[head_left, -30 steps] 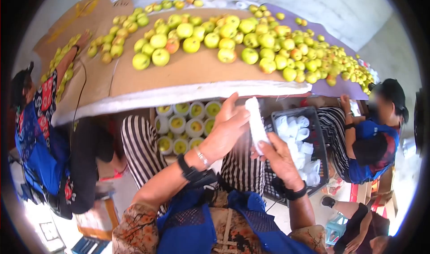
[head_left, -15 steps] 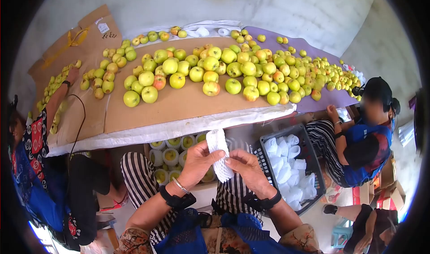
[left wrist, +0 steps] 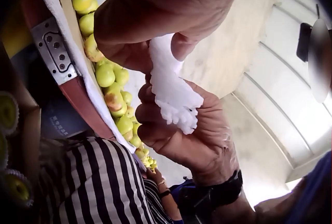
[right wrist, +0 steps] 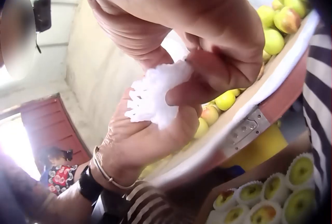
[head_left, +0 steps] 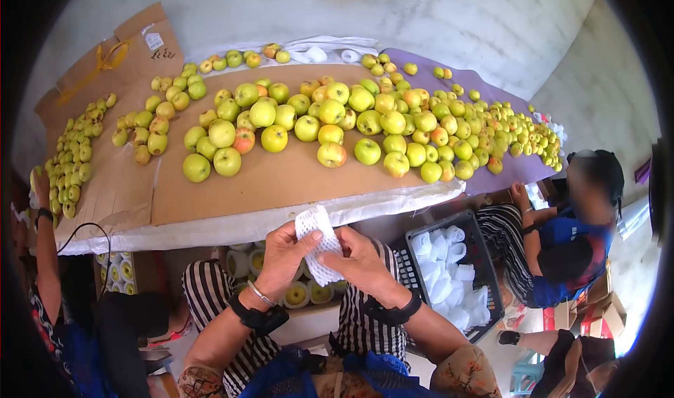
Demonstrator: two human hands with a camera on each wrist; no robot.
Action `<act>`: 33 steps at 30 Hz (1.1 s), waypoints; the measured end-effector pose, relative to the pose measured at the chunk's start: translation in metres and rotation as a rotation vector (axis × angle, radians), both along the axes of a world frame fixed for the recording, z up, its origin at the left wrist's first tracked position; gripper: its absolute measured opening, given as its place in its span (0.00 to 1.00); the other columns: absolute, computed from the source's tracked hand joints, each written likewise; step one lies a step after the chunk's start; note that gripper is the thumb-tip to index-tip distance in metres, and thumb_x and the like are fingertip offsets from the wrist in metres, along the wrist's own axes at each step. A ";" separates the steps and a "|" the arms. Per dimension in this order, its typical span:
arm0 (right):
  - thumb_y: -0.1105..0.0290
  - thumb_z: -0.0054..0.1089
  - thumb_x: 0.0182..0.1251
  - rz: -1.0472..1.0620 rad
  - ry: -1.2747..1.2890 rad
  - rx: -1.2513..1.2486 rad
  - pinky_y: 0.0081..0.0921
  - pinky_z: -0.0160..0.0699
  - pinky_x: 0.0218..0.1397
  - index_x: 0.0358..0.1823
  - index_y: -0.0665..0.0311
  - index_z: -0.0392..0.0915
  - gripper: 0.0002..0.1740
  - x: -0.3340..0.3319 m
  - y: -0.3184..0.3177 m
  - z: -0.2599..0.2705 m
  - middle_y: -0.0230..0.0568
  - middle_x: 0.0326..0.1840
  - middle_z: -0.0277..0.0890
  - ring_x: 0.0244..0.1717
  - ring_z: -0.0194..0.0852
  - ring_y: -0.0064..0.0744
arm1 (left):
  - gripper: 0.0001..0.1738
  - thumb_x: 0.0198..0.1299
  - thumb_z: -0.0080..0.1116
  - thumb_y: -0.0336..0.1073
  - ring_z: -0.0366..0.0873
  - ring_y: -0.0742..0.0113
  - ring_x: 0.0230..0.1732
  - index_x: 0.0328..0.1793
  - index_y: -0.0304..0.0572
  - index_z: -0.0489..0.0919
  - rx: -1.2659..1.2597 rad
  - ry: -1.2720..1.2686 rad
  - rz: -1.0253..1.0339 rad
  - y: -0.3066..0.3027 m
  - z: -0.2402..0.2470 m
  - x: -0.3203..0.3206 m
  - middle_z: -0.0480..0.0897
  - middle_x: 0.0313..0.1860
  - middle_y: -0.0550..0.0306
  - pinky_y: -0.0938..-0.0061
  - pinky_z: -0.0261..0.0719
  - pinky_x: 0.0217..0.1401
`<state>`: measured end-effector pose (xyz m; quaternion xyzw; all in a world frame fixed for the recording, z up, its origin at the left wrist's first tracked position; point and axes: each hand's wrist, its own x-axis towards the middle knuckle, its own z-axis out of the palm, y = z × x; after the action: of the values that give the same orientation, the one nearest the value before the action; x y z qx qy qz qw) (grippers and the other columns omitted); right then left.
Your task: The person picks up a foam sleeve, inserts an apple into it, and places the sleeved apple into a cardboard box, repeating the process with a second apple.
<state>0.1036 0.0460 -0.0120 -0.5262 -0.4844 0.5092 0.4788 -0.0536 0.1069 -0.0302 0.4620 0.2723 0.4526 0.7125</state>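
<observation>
A white foam net sleeve (head_left: 319,245), flattened and slightly tilted, is held up in front of the table's edge. My left hand (head_left: 279,256) pinches its left side, thumb lying across the mesh. From the other side my right hand (head_left: 365,263) grips it with thumb and fingers. Up close in the left wrist view, the scalloped end of the sleeve (left wrist: 176,97) hangs between the two hands. The right wrist view shows that frilled end of the sleeve (right wrist: 155,97) spread out beside my thumb. No apple shows inside it.
Many green-yellow apples (head_left: 323,117) lie on the cardboard-covered table (head_left: 232,198). Below its edge, a box holds sleeved apples (head_left: 296,295). On my right a black crate (head_left: 500,285) contains more foam sleeves (head_left: 441,275). A person (head_left: 572,247) sits at right; another's arm (head_left: 48,250) reaches in at left.
The sleeve has come left and down, away from the crate. My left hand, earlier at its top end, now pinches its side. The person at left has moved their hand to the table's left edge.
</observation>
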 end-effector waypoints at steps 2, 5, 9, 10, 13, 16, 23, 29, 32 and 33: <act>0.71 0.69 0.65 0.108 -0.100 -0.093 0.21 0.77 0.44 0.52 0.70 0.77 0.18 -0.002 0.008 -0.002 0.32 0.41 0.80 0.42 0.77 0.19 | 0.12 0.66 0.66 0.32 0.81 0.77 0.43 0.52 0.34 0.84 -0.035 -0.008 0.052 0.003 -0.013 -0.004 0.87 0.44 0.60 0.76 0.80 0.50; 0.68 0.70 0.64 0.253 -0.159 -0.234 0.19 0.76 0.40 0.51 0.70 0.77 0.18 -0.002 0.020 -0.008 0.32 0.40 0.80 0.37 0.76 0.18 | 0.11 0.66 0.66 0.33 0.81 0.76 0.43 0.50 0.34 0.84 -0.079 -0.043 0.128 0.009 -0.007 -0.007 0.87 0.43 0.59 0.76 0.80 0.50; 0.66 0.70 0.65 0.141 -0.046 -0.240 0.18 0.74 0.35 0.49 0.69 0.78 0.17 -0.012 0.041 0.002 0.33 0.38 0.81 0.32 0.74 0.17 | 0.12 0.65 0.67 0.35 0.81 0.75 0.40 0.49 0.34 0.82 -0.173 -0.103 0.190 0.026 -0.012 -0.013 0.86 0.41 0.58 0.77 0.80 0.46; 0.66 0.69 0.64 0.162 -0.076 -0.239 0.18 0.74 0.34 0.48 0.70 0.78 0.17 -0.013 0.045 0.003 0.33 0.36 0.80 0.31 0.73 0.18 | 0.13 0.66 0.67 0.35 0.81 0.75 0.41 0.49 0.34 0.82 -0.201 -0.096 0.160 0.028 -0.014 -0.016 0.86 0.42 0.58 0.77 0.80 0.46; 0.62 0.69 0.64 0.249 -0.138 -0.222 0.19 0.73 0.31 0.47 0.70 0.78 0.19 -0.011 0.058 0.006 0.34 0.35 0.79 0.29 0.73 0.18 | 0.14 0.67 0.66 0.36 0.82 0.76 0.42 0.51 0.35 0.81 -0.259 -0.102 0.135 0.031 -0.016 -0.024 0.86 0.43 0.58 0.76 0.80 0.46; 0.60 0.69 0.68 0.426 -0.198 -0.262 0.19 0.75 0.37 0.52 0.70 0.77 0.22 0.000 0.062 0.022 0.33 0.38 0.80 0.32 0.75 0.19 | 0.13 0.69 0.62 0.36 0.82 0.75 0.43 0.53 0.35 0.80 -0.292 -0.199 0.214 0.035 -0.014 -0.026 0.86 0.45 0.58 0.75 0.81 0.46; 0.60 0.66 0.68 0.111 -0.488 -0.250 0.25 0.79 0.35 0.45 0.71 0.80 0.18 0.065 0.079 0.050 0.39 0.33 0.81 0.29 0.78 0.27 | 0.16 0.74 0.52 0.41 0.82 0.70 0.45 0.55 0.35 0.78 -0.433 -0.363 0.341 0.047 -0.015 -0.038 0.83 0.46 0.58 0.72 0.80 0.49; 0.63 0.65 0.64 -0.181 -1.127 0.060 0.44 0.81 0.39 0.38 0.64 0.83 0.11 0.120 0.114 0.039 0.50 0.30 0.83 0.34 0.84 0.50 | 0.14 0.73 0.51 0.39 0.82 0.69 0.44 0.52 0.35 0.78 -0.457 -0.312 0.250 0.049 -0.016 -0.038 0.83 0.45 0.57 0.71 0.80 0.47; 0.64 0.64 0.62 -0.290 -1.225 0.146 0.50 0.81 0.41 0.38 0.61 0.82 0.09 0.129 0.134 0.034 0.53 0.33 0.83 0.38 0.83 0.58 | 0.14 0.72 0.51 0.38 0.82 0.67 0.46 0.53 0.35 0.77 -0.460 -0.293 0.262 0.052 -0.022 -0.040 0.83 0.46 0.56 0.70 0.80 0.50; 0.65 0.64 0.62 -0.308 -1.235 0.181 0.50 0.81 0.42 0.38 0.61 0.82 0.09 0.133 0.142 0.031 0.53 0.32 0.83 0.38 0.83 0.58 | 0.14 0.72 0.52 0.39 0.82 0.68 0.47 0.55 0.38 0.77 -0.466 -0.293 0.277 0.053 -0.021 -0.040 0.83 0.48 0.59 0.70 0.80 0.51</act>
<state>0.2361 0.1875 0.0193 -0.7437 -0.6307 -0.0053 0.2217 -0.0936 0.1596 -0.0513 0.1745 0.3234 0.5326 0.7625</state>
